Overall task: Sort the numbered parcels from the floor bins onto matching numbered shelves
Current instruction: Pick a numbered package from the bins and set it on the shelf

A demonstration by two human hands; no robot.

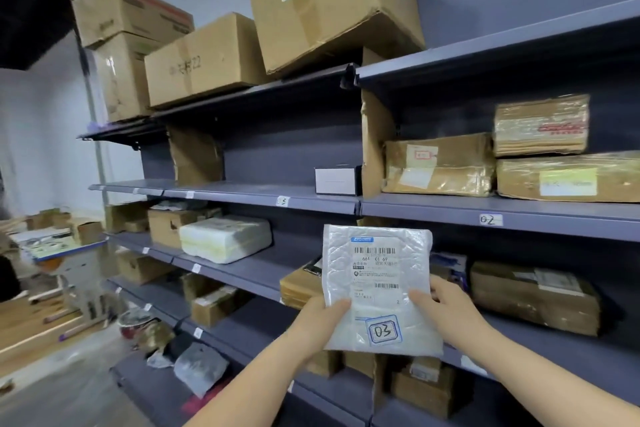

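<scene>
I hold a flat white padded parcel (377, 274) upright in front of the shelving, its label marked "03" at the lower right. My left hand (320, 321) grips its lower left edge with the thumb on the front. My right hand (443, 314) grips its lower right edge the same way. Just above and left of the parcel is the shelf (242, 192) tagged "03" (282, 201), with a small white box (337, 180) at its right end. To the right, the shelf tagged "02" (491, 219) carries taped brown parcels (440, 165).
Large cardboard boxes (332, 0) sit on the top shelf. Lower shelves hold a white wrapped bundle (225, 238) and several brown parcels (535, 296). Bagged parcels (199, 367) lie on the bottom shelf at the left, and a cluttered table (65, 246) stands far left.
</scene>
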